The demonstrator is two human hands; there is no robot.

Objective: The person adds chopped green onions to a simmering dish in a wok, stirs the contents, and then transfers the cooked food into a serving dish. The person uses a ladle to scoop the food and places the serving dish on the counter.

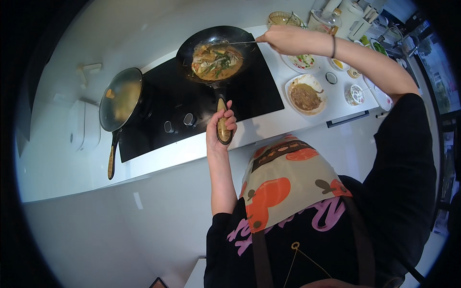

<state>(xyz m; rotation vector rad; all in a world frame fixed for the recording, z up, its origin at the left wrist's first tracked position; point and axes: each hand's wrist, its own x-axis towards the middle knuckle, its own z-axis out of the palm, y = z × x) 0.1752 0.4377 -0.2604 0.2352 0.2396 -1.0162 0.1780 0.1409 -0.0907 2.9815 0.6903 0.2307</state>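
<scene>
My left hand (222,126) is closed around the wood-patterned handle of a black wok (185,54), which is on the right part of the black cooktop (252,97). Inside the wok lies a stew-like dish (218,62) with green pieces in orange-brown sauce. From the right, my right hand (279,39) reaches over the wok's rim, gripping the thin metal handle of a utensil (239,43). The utensil's far end is down in the food, so its shape cannot be told.
A glass-lidded pan (122,99) sits at the cooktop's left. Right of the cooktop are a bowl of brown meat-like food (306,95), a plate of chopped vegetables (304,63), a small patterned cup (354,95) and a glass bowl (284,18). A white appliance (84,126) stands far left.
</scene>
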